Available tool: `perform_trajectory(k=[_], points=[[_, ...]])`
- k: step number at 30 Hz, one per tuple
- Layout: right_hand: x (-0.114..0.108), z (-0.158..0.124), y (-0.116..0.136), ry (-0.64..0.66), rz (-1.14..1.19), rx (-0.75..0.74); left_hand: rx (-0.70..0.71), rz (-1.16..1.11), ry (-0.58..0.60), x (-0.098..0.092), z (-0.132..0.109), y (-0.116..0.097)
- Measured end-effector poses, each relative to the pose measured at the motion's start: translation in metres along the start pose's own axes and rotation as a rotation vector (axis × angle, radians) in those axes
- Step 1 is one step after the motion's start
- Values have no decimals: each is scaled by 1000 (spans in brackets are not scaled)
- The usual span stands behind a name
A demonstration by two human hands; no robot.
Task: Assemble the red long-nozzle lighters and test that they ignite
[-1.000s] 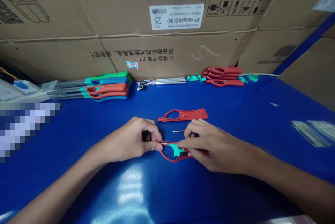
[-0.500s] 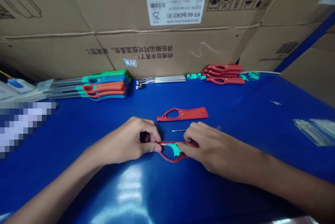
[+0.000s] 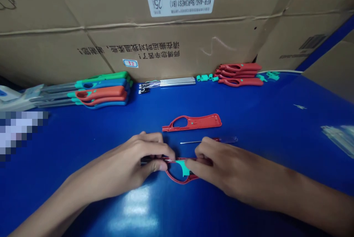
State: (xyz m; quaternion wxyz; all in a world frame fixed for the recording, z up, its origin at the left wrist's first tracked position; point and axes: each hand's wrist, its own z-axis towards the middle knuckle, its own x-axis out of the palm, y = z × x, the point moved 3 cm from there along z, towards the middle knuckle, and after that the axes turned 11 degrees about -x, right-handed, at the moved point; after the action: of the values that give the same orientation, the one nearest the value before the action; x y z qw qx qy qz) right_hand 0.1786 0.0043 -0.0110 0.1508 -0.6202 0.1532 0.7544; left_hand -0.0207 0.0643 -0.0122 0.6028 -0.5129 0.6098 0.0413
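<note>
My left hand (image 3: 148, 159) pinches the nozzle end of a red lighter half-shell (image 3: 179, 182), with thumb below and index finger on top. My right hand (image 3: 211, 159) grips the same shell's handle and covers most of it. Between my hands a teal trigger (image 3: 181, 167) sits in the shell near the finger loop. White wire shows by my left fingertips; what else lies under my fingers is hidden. Just beyond my right hand lies a screwdriver (image 3: 190, 142) with a clear handle. Farther back rests another red half-shell (image 3: 204, 122), inner side up.
At the back left are stacked finished-looking lighters (image 3: 105, 93) in green, blue and red. Metal tubes with wires (image 3: 177, 82), teal collars (image 3: 204, 78) and red shells (image 3: 240, 74) line the cardboard box (image 3: 199, 41). Clear bags (image 3: 339, 141) lie at right.
My left index finger has stretched further over the shell's top edge toward the trigger. The view has shifted slightly, and both hands with the shell appear a little lower.
</note>
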Motion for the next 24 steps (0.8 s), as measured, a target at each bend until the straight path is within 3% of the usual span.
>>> perform_trajectory(k=[7,10,14,24], points=[[1,-3,-2,53,146,99,-74,-22,56,3,-3,7],[-1,-1,-3,-14,103,119,-96,-2,76,7,-4,12],[6,2,-8,-110,121,174,-87,-10,12,8,-3,13],[22,-2,-11,-112,181,144,-17,7,-82,2,5,8]])
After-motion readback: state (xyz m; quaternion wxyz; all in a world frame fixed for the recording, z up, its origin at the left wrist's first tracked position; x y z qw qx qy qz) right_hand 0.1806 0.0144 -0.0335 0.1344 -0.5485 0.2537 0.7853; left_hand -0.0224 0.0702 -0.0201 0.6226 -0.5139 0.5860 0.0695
